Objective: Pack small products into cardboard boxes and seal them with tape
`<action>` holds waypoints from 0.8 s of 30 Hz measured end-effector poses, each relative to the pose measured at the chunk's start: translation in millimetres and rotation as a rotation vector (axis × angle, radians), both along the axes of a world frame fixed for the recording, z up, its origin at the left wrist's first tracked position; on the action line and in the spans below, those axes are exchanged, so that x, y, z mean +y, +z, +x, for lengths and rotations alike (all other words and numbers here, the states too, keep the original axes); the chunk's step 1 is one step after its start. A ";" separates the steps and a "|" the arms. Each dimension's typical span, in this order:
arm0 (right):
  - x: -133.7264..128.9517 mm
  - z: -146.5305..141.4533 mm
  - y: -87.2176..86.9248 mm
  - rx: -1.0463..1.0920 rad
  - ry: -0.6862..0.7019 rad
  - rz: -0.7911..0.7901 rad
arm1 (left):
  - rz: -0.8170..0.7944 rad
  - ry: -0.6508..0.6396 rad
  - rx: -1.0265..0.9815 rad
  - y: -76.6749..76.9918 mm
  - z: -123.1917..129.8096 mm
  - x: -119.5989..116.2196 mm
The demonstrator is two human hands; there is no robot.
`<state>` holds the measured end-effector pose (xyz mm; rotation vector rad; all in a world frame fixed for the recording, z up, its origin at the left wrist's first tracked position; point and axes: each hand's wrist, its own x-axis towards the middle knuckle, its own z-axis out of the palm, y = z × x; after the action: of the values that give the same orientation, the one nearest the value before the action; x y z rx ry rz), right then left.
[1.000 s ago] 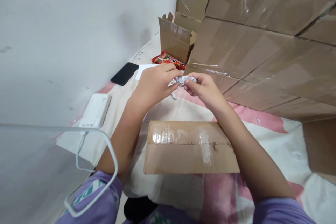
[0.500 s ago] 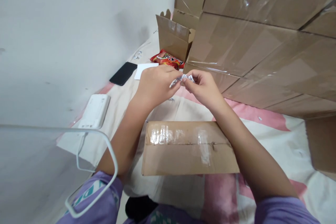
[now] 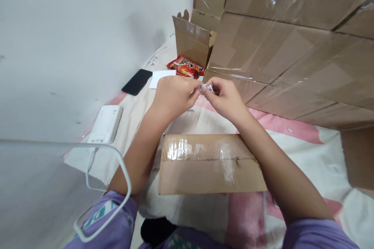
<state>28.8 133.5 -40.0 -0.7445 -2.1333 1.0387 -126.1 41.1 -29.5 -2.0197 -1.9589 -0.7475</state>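
Between my hands is a small crumpled piece of printed white paper (image 3: pixel 208 88). My right hand (image 3: pixel 226 95) pinches it between thumb and fingertips. My left hand (image 3: pixel 175 94) is closed as well, its fingertips on the paper's left end; part of its grip is hidden behind the back of the hand. Below them, between my forearms, sits a taped cardboard box (image 3: pixel 201 177). Just beyond my left hand lies a red food packet (image 3: pixel 187 66), in front of an open cardboard box (image 3: pixel 193 39).
A wall of stacked, taped cartons (image 3: pixel 292 54) rises on the right. On the left, by the white wall, lie a black phone (image 3: pixel 137 81), a white card (image 3: pixel 160 78) and a white power bank (image 3: pixel 106 123) with a cable (image 3: pixel 122 163). Everything rests on a patterned sheet (image 3: pixel 245 218).
The paper is bunched up smaller, and its left end no longer sticks out below my left fingers. My hands have hardly shifted.
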 end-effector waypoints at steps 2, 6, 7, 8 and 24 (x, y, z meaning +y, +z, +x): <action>-0.7 0.1 0.3 0.002 -0.002 -0.003 | 0.008 -0.003 -0.020 -0.5 -1.9 -0.5; -1.9 0.5 0.9 -0.002 -0.005 -0.008 | 0.019 -0.017 -0.025 -0.8 -5.0 -1.9; -2.3 0.6 1.3 -0.006 -0.002 0.000 | 0.018 -0.014 -0.021 -0.5 -5.2 -2.1; -2.7 0.7 1.8 -0.009 0.002 0.011 | 0.016 -0.009 -0.016 -0.3 -4.9 -2.3; -5.4 1.2 3.9 -0.041 0.044 0.083 | 0.060 0.053 -0.006 -2.4 -4.6 1.0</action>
<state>30.0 128.1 -36.1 -0.6872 -2.2229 0.9589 -130.7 42.1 -31.9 -1.9254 -1.9608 -0.7911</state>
